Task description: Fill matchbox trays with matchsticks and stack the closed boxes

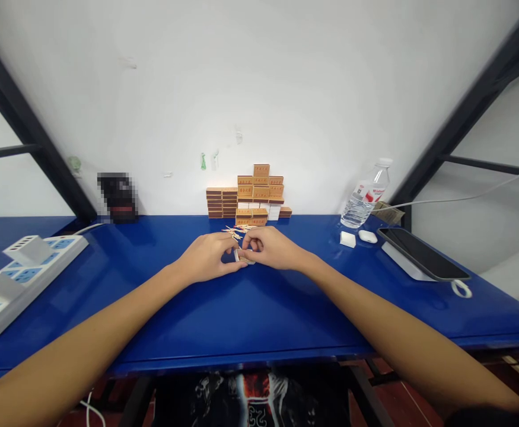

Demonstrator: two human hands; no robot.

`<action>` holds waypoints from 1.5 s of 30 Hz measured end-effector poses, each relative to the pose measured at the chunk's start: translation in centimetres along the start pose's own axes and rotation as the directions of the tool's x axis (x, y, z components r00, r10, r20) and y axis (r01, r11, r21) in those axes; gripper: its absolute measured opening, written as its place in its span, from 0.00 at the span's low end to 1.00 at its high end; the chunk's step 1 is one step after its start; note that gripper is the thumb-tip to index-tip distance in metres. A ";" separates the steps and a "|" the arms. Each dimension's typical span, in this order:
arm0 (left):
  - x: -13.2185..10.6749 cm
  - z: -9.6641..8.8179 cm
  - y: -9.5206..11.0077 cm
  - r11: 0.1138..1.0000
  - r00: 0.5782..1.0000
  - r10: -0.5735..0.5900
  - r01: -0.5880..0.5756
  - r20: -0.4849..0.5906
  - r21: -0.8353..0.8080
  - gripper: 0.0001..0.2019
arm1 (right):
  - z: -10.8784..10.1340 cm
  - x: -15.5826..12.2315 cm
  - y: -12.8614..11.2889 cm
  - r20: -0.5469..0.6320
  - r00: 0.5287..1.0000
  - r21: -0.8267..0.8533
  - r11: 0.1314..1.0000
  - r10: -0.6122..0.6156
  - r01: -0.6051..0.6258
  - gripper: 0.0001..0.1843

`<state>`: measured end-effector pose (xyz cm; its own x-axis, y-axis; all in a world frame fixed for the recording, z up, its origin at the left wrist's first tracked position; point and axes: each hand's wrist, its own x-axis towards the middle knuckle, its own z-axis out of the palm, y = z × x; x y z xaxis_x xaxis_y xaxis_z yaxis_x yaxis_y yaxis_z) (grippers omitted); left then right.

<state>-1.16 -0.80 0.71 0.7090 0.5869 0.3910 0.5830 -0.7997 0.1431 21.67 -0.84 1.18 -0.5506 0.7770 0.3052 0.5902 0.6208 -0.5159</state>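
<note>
My left hand (pixel 208 256) rests on the blue table, its thumb and fingers closed around a small white matchbox tray (pixel 236 255). Over the same tray, my right hand (pixel 273 246) has its fingertips pinched together inside it; whatever lies between them is hidden. Some pale sticks seem to lie in the tray, mostly covered by my fingers. Just beyond my hands is a loose scatter of matches (pixel 236 232). Behind them, against the wall, stand stacked matchboxes (pixel 260 191), with a lower pile of brown-sided matchboxes (pixel 222 203) on the left.
On the right are a water bottle (pixel 363 198), a small white block (pixel 347 239), a white earphone case (pixel 368 236) and a phone (pixel 423 252) on a white support. A power strip (pixel 41 279) with white plugs lies left. A blurred black object (pixel 119 198) stands by the wall.
</note>
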 end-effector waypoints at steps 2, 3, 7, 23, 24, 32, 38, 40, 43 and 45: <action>0.0 0.1 0.0 1.000 1.000 0.013 -0.013 -0.008 -0.007 0.16 | 0.3 0.0 -0.1 -0.020 1.000 0.020 1.000 0.020 -0.020 0.08; 0.0 0.2 0.0 1.000 1.000 0.022 -0.022 -0.015 -0.012 0.16 | 0.4 0.1 -0.1 -0.030 0.999 0.028 0.999 0.034 -0.033 0.08; 0.0 0.4 -0.3 0.998 0.998 0.040 -0.042 -0.040 -0.050 0.18 | 0.6 0.1 0.1 -0.050 0.998 0.046 0.998 0.038 -0.035 0.06; 0.0 0.6 -1.7 0.998 0.999 -0.036 0.036 0.002 -0.060 0.20 | 0.0 0.4 1.4 0.032 0.995 0.247 0.964 0.090 -0.095 0.07; 0.0 0.5 -1.7 0.998 0.999 -0.032 0.032 0.002 -0.060 0.20 | 0.1 0.4 1.7 0.017 0.997 0.194 0.978 0.070 -0.072 0.07; 0.1 -1.9 -2.5 0.998 0.989 -0.059 0.063 0.137 -0.025 0.15 | 2.0 3.7 2.3 -0.126 0.968 -0.039 0.974 0.219 -0.225 0.10; 0.0 -2.2 -2.8 0.995 0.981 -0.091 0.085 0.170 0.045 0.14 | 3.6 6.7 0.3 -0.124 0.921 -0.311 0.866 0.370 -0.390 0.13; 0.1 -2.1 -2.5 0.995 0.978 -0.098 0.091 0.182 0.046 0.14 | 3.4 7.0 -0.2 -0.076 0.920 -0.377 0.843 0.385 -0.384 0.11; 0.1 -2.2 -2.0 0.994 0.977 -0.108 0.100 0.184 0.049 0.14 | 2.7 6.4 -0.6 0.017 0.908 -0.426 0.824 0.420 -0.373 0.10; 0.1 -2.2 -1.8 0.994 0.977 -0.105 0.098 0.186 0.049 0.14 | 2.1 5.6 -0.8 0.052 0.901 -0.450 0.815 0.431 -0.364 0.11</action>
<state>-3.00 0.43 2.54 0.7049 0.6811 0.1980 0.6685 -0.7312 0.1355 16.89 2.81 1.64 -0.2724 0.9621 0.0113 0.9474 0.2703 -0.1714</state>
